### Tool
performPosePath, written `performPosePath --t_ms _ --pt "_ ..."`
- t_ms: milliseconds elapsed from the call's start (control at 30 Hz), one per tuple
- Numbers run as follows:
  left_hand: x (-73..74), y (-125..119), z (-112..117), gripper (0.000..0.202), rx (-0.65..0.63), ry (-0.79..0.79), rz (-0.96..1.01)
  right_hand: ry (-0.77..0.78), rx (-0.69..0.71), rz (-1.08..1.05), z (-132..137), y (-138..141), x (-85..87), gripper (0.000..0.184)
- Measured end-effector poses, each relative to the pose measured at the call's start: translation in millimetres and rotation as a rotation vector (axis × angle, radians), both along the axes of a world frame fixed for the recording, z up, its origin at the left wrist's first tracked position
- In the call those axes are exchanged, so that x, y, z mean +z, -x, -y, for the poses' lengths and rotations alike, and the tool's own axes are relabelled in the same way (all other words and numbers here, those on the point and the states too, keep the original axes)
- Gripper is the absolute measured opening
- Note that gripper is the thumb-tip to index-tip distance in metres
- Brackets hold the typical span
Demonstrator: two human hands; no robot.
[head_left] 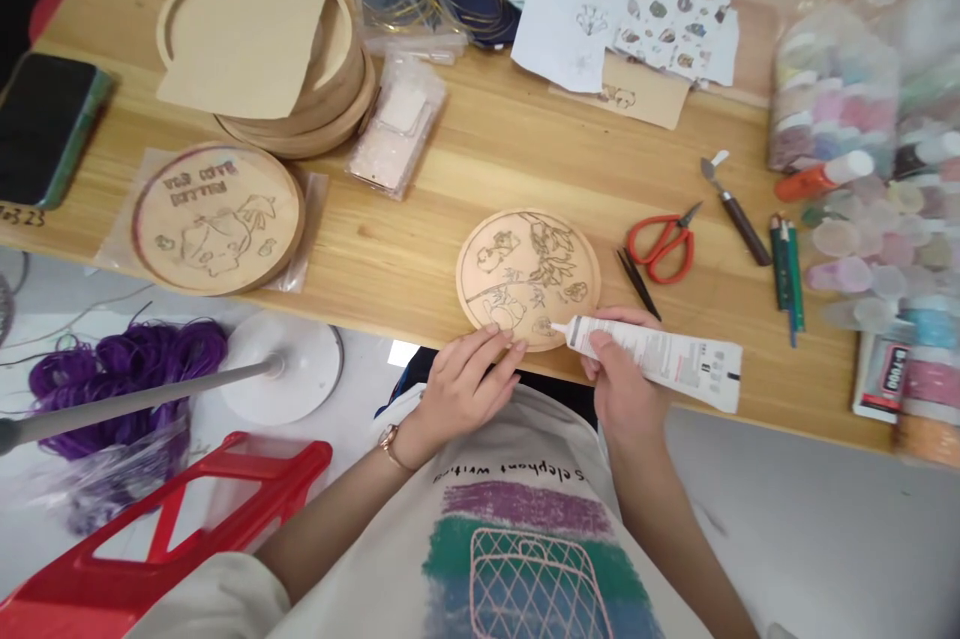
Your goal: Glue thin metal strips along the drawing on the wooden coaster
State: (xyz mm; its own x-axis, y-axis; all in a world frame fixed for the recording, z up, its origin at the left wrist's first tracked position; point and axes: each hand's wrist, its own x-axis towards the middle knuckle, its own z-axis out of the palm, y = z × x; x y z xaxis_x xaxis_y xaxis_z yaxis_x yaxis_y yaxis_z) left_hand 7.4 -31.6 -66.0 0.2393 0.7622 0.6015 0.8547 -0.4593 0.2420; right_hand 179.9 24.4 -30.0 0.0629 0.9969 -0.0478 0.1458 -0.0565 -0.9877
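While under nozzle [559, 328], disc [525, 277] beneath left fingers [472, 346]

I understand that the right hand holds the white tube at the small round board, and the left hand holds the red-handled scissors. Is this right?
The wrong part is the left hand: in the head view, it rests on the near edge of the small round board, and the red-handled scissors lie on the table. The right hand does hold the white tube there.
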Motion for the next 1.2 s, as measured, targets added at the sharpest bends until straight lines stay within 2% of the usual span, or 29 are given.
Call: performPosePath --t_ms 100,167,533,1200 --pt "-1.7 1 0 0.029 -0.015 -0.003 0.017 0.065 -0.159 -0.196 -2 9 7.9 0.015" --pt "-2.1 2 -1 0.031 -0.029 0.004 0.028 0.083 -0.183 -0.204 -1 12 11.1 0.02" --pt "-4.3 0 -4 0.03 -0.008 -0.05 0.064 0.065 -0.17 0.013 8 12 3.1 0.02" --pt "-7.4 0 -4 0.033 -0.016 -0.053 0.091 0.047 -0.162 0.205 11 12 -1.5 0.017"
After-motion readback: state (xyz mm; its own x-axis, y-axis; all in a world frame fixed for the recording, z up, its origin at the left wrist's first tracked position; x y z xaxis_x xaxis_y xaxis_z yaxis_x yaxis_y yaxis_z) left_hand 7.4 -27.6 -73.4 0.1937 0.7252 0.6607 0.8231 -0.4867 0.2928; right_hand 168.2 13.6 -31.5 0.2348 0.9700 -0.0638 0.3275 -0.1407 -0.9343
